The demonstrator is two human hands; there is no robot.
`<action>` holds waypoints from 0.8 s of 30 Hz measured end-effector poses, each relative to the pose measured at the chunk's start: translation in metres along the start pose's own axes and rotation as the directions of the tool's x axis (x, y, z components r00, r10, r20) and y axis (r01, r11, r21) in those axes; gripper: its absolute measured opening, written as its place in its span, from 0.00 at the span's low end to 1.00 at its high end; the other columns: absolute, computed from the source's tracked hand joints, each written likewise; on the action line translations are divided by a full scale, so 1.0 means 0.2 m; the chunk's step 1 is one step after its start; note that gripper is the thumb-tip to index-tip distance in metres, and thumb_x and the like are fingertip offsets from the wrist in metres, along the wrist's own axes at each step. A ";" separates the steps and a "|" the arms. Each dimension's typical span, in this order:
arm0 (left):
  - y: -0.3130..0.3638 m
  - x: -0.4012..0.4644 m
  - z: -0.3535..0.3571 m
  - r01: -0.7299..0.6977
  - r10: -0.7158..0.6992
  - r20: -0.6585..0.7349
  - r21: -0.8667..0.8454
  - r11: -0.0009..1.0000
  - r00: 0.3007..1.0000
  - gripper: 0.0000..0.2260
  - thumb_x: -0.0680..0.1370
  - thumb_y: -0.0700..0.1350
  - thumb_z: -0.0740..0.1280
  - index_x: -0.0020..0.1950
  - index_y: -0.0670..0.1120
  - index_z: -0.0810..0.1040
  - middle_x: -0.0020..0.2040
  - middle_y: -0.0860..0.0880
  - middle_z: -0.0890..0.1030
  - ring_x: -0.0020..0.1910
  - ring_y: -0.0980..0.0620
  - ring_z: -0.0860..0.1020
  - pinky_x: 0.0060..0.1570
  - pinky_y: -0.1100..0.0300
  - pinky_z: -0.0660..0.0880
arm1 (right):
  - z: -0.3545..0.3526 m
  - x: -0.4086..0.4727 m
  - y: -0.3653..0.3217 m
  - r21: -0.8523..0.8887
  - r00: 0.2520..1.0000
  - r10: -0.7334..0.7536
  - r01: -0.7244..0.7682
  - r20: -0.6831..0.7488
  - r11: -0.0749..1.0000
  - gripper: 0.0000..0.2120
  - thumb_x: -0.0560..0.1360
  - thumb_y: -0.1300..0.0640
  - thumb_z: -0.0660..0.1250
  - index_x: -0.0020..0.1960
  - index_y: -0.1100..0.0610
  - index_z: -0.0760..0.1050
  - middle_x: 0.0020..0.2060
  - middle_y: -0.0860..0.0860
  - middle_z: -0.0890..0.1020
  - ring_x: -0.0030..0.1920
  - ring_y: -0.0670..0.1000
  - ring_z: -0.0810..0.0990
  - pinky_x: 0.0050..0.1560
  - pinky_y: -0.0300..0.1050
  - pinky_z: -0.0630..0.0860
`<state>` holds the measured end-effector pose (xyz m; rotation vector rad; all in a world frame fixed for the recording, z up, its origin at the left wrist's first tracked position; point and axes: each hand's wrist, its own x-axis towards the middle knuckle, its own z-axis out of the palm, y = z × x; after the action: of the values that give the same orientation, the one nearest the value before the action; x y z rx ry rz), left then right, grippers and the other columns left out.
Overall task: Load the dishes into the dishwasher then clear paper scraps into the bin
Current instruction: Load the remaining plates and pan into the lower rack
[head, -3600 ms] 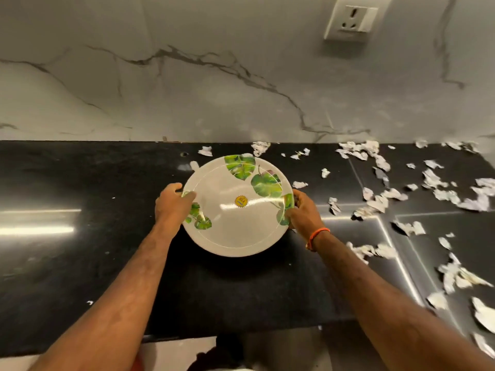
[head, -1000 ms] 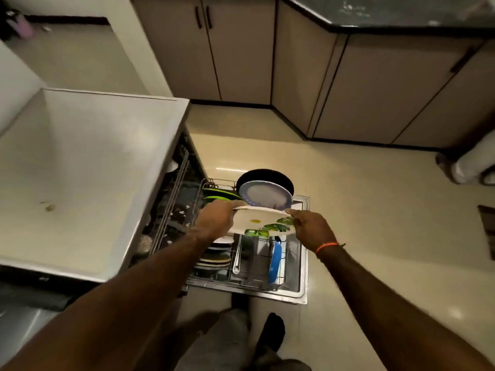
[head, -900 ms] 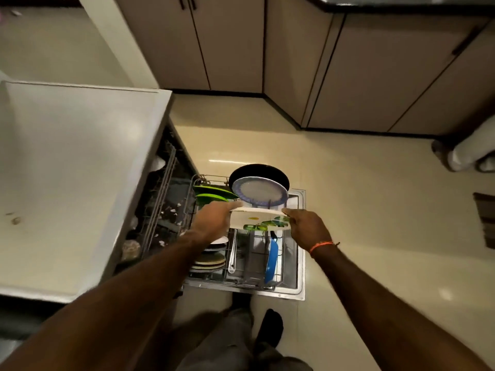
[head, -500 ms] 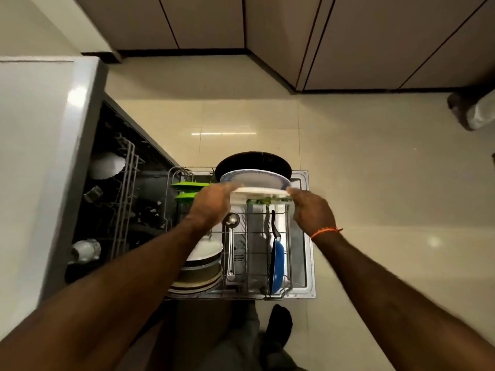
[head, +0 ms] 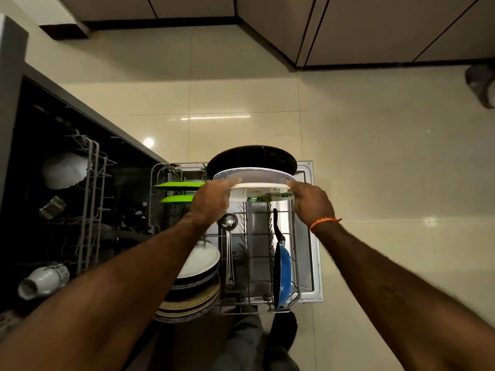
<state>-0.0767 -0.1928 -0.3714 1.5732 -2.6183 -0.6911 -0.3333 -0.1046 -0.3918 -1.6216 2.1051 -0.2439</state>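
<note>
I hold a white plate with green leaf prints [head: 261, 192] nearly on edge over the pulled-out lower rack [head: 267, 263] of the open dishwasher. My left hand [head: 211, 200] grips its left rim and my right hand [head: 310, 202] grips its right rim. Just behind it stand a blue-patterned white plate [head: 254, 174] and a black pan [head: 251, 158]. Whether the leaf plate rests in the rack's tines is hidden by my hands.
Two green plates [head: 179, 192] stand at the rack's left. Stacked plates [head: 198, 282], a ladle [head: 228, 245] and a blue pan [head: 282, 274] fill the near part. The upper rack [head: 88, 199] holds a white bowl [head: 65, 171] and cups. Beige cabinets stand beyond the tiled floor.
I carried the leaf plate from the black counter to the dishwasher, tipped it from flat to nearly on edge, and lowered it against the blue-patterned plate; my view has tilted further down.
</note>
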 end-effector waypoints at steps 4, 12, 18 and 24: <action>-0.05 0.01 0.04 0.003 0.000 0.031 -0.080 0.997 1.000 0.16 0.83 0.43 0.65 0.71 0.47 0.78 0.59 0.44 0.85 0.54 0.45 0.84 0.56 0.52 0.80 | 0.06 0.00 -0.01 -0.016 0.997 0.029 -0.028 0.069 0.999 0.20 0.78 0.64 0.64 0.69 0.53 0.77 0.58 0.55 0.84 0.55 0.59 0.83 0.61 0.51 0.78; -0.07 -0.06 -0.03 0.170 -0.146 0.150 -0.156 0.973 0.978 0.28 0.78 0.43 0.70 0.78 0.46 0.68 0.74 0.46 0.74 0.71 0.45 0.73 0.70 0.52 0.71 | -0.04 0.04 -0.17 -0.077 0.988 0.110 -0.103 0.105 0.992 0.26 0.76 0.67 0.62 0.71 0.53 0.73 0.61 0.56 0.82 0.57 0.61 0.81 0.58 0.53 0.80; 0.05 -0.25 -0.24 0.250 -0.227 0.163 -0.138 0.958 0.960 0.29 0.79 0.46 0.69 0.79 0.46 0.67 0.72 0.45 0.75 0.69 0.44 0.74 0.66 0.54 0.71 | -0.25 -0.04 -0.35 -0.077 0.989 0.046 -0.035 0.144 0.996 0.25 0.75 0.65 0.64 0.71 0.52 0.73 0.61 0.57 0.82 0.58 0.60 0.81 0.58 0.53 0.79; 0.30 -0.54 -0.53 0.381 -0.357 0.151 -0.177 0.907 0.922 0.29 0.78 0.44 0.69 0.78 0.45 0.66 0.66 0.43 0.79 0.66 0.42 0.76 0.62 0.51 0.74 | -0.60 -0.23 -0.53 -0.086 0.961 -0.092 0.118 0.260 0.989 0.26 0.75 0.62 0.66 0.72 0.52 0.72 0.65 0.56 0.80 0.63 0.59 0.79 0.61 0.53 0.78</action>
<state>-0.0494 -0.1170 -0.2305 2.0384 -2.2405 -1.0611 -0.2886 -0.1087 -0.2316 -1.7239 1.8661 0.0387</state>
